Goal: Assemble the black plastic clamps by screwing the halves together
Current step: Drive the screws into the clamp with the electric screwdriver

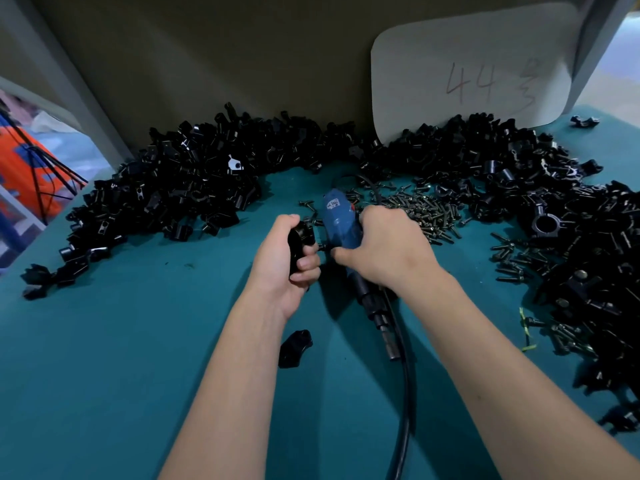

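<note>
Fingers (308,263) on my left hand (280,261) are curled tight round 1 black clamp (300,245), holding it up just above the teal table (138,375), about dead centre. Right hand (388,249) is wrapped round the blue electric screwdriver (337,220), fingers closed on the body with the forefinger reaching toward the clamp. Can't tell if the driver is actually touching it, the hands cover that bit.

Nearest to me, a thick black cable (403,393) runs down off the near edge. Just left of it, a loose clamp half (294,348) lies on the cloth between my forearms. The driver's dark rear end (377,313) points back toward me under my right wrist.

Past the hands, slightly right, a scatter of screws (426,209) sits on the table. More screws (512,258) lie further right. Big pile of black clamp parts (180,188) fills the far left, and another heap (571,209) curves round the far right and down that side.

At the back, a white card (478,67) marked 44 leans against the brown board (225,57).
</note>
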### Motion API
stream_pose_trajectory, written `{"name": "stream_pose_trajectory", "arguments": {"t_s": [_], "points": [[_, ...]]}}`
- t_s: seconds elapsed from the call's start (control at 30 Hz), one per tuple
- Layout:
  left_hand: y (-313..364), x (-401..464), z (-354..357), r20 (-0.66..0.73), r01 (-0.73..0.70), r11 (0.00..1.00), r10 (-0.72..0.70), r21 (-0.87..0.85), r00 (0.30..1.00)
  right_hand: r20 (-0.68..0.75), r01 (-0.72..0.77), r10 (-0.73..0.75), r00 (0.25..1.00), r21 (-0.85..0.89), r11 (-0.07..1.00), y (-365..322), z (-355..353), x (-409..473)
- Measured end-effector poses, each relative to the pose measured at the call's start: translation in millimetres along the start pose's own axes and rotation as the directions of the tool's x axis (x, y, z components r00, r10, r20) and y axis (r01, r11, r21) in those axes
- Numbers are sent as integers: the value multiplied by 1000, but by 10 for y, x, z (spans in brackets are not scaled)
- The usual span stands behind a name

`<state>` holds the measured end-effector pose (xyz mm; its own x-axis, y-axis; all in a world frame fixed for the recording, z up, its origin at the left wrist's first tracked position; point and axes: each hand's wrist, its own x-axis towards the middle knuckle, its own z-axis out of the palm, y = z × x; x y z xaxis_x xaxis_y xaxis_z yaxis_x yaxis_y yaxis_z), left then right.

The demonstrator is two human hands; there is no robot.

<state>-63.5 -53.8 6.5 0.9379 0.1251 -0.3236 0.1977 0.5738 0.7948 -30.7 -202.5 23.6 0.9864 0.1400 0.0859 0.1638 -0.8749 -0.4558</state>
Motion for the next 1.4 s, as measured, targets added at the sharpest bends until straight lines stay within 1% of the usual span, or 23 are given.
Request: {"name": "stream_pose_trajectory", "arguments": {"t_s": [0.03,0.07,0.1,0.13,0.17,0.23,0.27,0.33,0.4,0.43,0.47,0.53,0.57,0.6,0.67,0.73,0.77,0.87,0.93,1.1,1.2,1.3,1.4], "points": [[10,-1,-10,13,11,1000,-12,11,1000,44,-24,20,999,99,995,35,-42,19],[22,0,-22,22,25,999,-25,25,999,89,-66,45,995,254,965,80,-96,35],[37,0,-31,28,41,998,-43,44,999,131,-113,61,989,434,894,124,-148,46],[51,-2,-44,30,59,996,-62,67,998,162,-153,68,984,599,786,158,-204,51],[62,-5,-52,32,75,993,-79,89,996,173,-170,63,983,721,672,198,-267,60],[73,-10,-69,43,91,989,-96,116,994,175,-180,55,983,861,475,259,-411,65],[77,-13,-76,49,91,988,-98,124,994,182,-185,44,982,914,361,287,-477,65],[77,-16,-86,64,90,986,-100,142,993,180,-178,-10,984,979,97,333,-564,66],[69,-10,-79,68,76,983,-88,164,994,151,-155,-41,988,978,-139,332,-612,71],[60,-2,-73,56,45,980,-57,193,997,138,-137,-12,990,966,-220,312,-622,82],[49,8,-74,31,-12,969,5,248,1000,129,-113,37,991,952,-286,286,-628,95],[28,35,-77,-17,-148,910,168,386,986,85,-24,142,986,923,-385,247,-630,122],[24,44,-86,-17,-195,888,222,417,975,53,26,187,981,920,-392,228,-625,125],[24,44,-91,-3,-221,883,245,414,970,21,63,223,975,929,-366,217,-616,125],[26,33,-89,47,-242,885,244,397,969,-28,109,269,963,950,-292,216,-602,113],[22,23,-77,86,-252,854,239,456,967,-55,149,318,947,948,-281,221,-615,98],[13,22,-69,105,-266,821,247,506,963,-60,169,343,937,940,-296,218,-631,91],[-31,39,-49,183,-336,666,291,666,939,-81,226,406,910,919,-322,191,-685,60],[-48,50,-39,214,-354,613,292,707,932,-111,265,438,892,913,-309,167,-694,41],[-82,40,10,287,-361,584,219,727,933,-172,319,445,879,905,-281,118,-671,9],[-101,36,29,283,-344,591,197,730,939,-207,336,428,880,907,-253,99,-679,10],[-97,29,27,275,-322,613,173,721,946,-206,335,424,882,907,-255,103,-670,17],[-105,22,35,283,-318,595,155,738,947,-209,333,418,884,909,-250,112,-650,18]]}}
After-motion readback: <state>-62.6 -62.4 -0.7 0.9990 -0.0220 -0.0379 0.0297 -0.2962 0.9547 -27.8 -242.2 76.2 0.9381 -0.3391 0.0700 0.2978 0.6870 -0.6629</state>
